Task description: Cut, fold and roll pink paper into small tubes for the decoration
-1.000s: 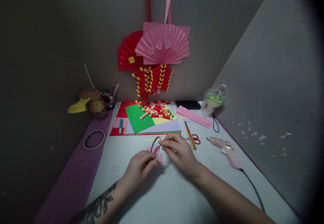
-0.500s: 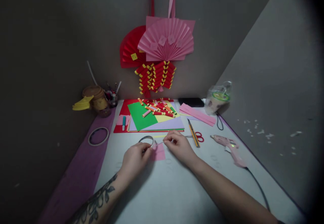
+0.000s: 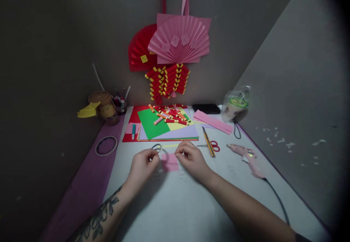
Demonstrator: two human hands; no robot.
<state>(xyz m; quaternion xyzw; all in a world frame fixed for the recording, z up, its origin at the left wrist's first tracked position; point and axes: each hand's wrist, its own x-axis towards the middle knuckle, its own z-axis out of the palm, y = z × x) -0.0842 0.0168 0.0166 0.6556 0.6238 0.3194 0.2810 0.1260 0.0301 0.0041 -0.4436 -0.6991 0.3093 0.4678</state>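
My left hand (image 3: 144,163) is closed round a narrow roll of tape (image 3: 156,147); its ring shows above the fingers, partly hidden by them. To the right, my right hand (image 3: 191,158) is pinched, thumb against fingertips. What it holds is too small to make out. A square of pink paper (image 3: 170,162) lies flat on the table between and below both hands, with a shadow across it. Just behind the hands lies a thin yellow paper strip (image 3: 170,146).
Scissors (image 3: 216,146) lie under a yellow box cutter (image 3: 209,142) on the right, near a pink glue gun (image 3: 248,157). Several small paper rolls (image 3: 175,121) rest on coloured sheets (image 3: 153,125) behind. Another tape roll (image 3: 106,146) is at left. Paper fans (image 3: 180,39) hang on the wall.
A pale strip stretched from the tape roll to my right fingers before; now none shows between the hands. My left hand has moved slightly left, widening the gap and uncovering more pink paper.
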